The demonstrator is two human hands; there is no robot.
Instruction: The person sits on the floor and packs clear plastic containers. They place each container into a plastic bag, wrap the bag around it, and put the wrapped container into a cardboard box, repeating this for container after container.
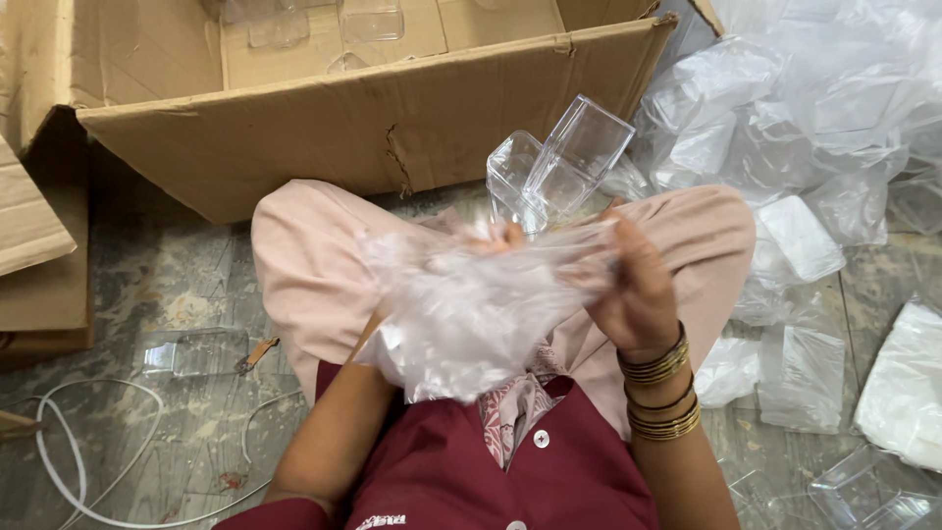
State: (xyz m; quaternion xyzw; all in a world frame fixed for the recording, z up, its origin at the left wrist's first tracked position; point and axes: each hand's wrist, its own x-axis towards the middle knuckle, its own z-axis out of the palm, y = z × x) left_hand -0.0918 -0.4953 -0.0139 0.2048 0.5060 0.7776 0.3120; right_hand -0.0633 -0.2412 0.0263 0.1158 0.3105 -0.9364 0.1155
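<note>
I sit cross-legged on the floor. Both my hands grip a thin clear plastic bag (471, 314) over my lap. My right hand (638, 285), with gold bangles at the wrist, pinches the bag's right edge. My left hand (392, 324) is mostly hidden under and behind the crumpled bag, holding its left side. Two clear plastic box-shaped containers (559, 167) stick up out of the bag's top, tilted to the right.
A large open cardboard box (324, 128) stands just ahead with clear containers inside. A heap of clear plastic bags and wrapped containers (814, 137) lies to the right. One clear container (196, 351) and a white cord (69, 451) lie on the floor at left.
</note>
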